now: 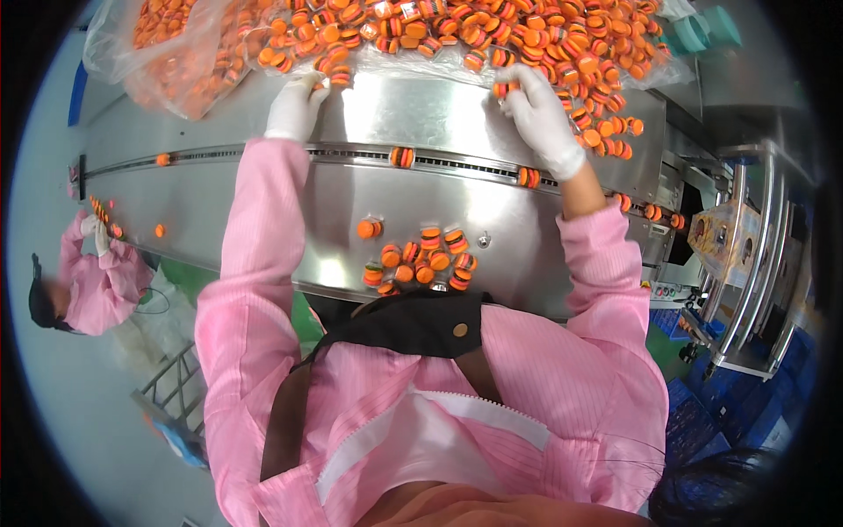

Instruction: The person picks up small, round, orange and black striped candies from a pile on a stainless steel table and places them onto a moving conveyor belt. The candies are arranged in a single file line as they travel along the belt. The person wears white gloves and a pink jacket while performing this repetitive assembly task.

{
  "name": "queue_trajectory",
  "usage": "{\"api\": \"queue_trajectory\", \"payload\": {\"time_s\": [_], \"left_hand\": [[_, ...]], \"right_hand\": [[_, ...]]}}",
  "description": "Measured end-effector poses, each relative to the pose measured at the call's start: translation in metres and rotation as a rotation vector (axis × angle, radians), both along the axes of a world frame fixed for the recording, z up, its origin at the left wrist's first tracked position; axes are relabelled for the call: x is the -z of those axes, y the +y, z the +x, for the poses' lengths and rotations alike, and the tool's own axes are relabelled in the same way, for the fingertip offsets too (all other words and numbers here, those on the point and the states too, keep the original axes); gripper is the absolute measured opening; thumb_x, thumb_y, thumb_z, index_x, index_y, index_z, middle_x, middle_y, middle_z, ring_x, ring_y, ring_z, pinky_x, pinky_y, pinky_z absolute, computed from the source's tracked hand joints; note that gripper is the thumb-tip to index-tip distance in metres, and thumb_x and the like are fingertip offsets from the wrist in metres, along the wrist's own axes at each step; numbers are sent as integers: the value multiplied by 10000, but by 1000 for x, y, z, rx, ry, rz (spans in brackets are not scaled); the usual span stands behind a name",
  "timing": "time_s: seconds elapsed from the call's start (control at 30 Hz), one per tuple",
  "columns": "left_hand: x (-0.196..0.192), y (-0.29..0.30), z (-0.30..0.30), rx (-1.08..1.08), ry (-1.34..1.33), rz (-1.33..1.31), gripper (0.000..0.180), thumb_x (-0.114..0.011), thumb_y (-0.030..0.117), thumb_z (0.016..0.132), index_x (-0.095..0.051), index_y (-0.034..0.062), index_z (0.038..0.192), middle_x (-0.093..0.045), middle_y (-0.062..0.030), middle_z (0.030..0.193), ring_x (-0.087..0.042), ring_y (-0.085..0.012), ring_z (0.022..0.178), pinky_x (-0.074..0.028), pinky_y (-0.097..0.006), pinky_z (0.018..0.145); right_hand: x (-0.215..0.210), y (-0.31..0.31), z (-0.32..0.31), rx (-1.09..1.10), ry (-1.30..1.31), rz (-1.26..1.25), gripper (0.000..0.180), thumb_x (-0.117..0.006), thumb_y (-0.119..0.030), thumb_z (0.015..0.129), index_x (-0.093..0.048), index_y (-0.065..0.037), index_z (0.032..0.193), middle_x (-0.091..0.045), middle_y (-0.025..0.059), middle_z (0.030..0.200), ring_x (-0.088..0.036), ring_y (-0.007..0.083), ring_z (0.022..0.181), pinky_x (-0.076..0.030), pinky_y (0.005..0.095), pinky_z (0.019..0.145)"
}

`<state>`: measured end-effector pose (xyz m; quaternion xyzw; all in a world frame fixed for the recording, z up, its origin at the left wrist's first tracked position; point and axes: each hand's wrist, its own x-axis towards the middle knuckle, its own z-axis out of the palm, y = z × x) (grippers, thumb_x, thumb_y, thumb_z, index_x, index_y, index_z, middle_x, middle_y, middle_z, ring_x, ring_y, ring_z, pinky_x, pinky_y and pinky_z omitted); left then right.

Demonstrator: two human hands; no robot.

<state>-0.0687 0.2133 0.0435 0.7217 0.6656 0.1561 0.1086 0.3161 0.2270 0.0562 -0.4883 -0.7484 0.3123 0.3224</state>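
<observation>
Both my hands wear white gloves and reach to the near edge of a large heap of orange, layered burger-shaped candies [544, 39]. My left hand [294, 107] is closed, its thumb and fingers pinched on a burger-shaped candy mostly hidden by the glove; another candy [340, 76] sits right beside the fingertips. Between the fingertips of my right hand [538, 114] a burger-shaped candy [502, 90] shows. Below my hands a narrow conveyor track [334, 155] crosses the steel table, carrying spaced candies such as one [402, 157] in the middle.
A small group of candies [430, 256] lies on the steel table [334, 237] near my apron. A clear plastic bag [189, 66] of candies stands far left. Teal cups [702, 32] are at the far right, a metal-framed machine [746, 255] below them. A co-worker [97, 272] works at left.
</observation>
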Motion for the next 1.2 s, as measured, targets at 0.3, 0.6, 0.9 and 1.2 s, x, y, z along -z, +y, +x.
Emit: {"api": "queue_trajectory", "payload": {"time_s": [0.3, 0.6, 0.9, 1.2], "left_hand": [[-41, -49, 104, 207, -245, -680, 174, -646, 113, 854, -573, 30, 988, -638, -164, 929, -631, -306, 847, -497, -373, 752], [-29, -36, 108, 188, -44, -291, 272, -748, 200, 767, -593, 37, 920, -615, -151, 972, -614, -288, 898, -482, -383, 796], [-24, -8, 3, -21, -177, 7, 439, -799, 234, 727, -611, 28, 1067, -619, -181, 1042, -634, -286, 952, -510, -353, 837], [22, 1, 68, -235, -76, 64, 375, -732, 337, 809, -559, 31, 941, -634, -183, 850, -636, -345, 799, -492, -433, 710]], "right_hand": [[-9, -99, 42, 137, -22, -609, 170, -602, -142, 902, -575, -28, 1025, -616, 113, 865, -614, 224, 749, -510, 351, 706], [-8, -98, 66, 356, -464, -169, 273, -663, -113, 831, -577, -36, 1079, -566, 166, 1046, -616, 329, 880, -501, 406, 773], [-8, -44, 58, 285, -788, 122, 363, -738, -241, 763, -582, -44, 1025, -582, 140, 1038, -596, 328, 956, -498, 433, 818], [1, -40, 52, 218, -812, 161, 284, -690, -203, 756, -582, -59, 976, -621, 124, 936, -574, 307, 946, -476, 438, 808]]}}
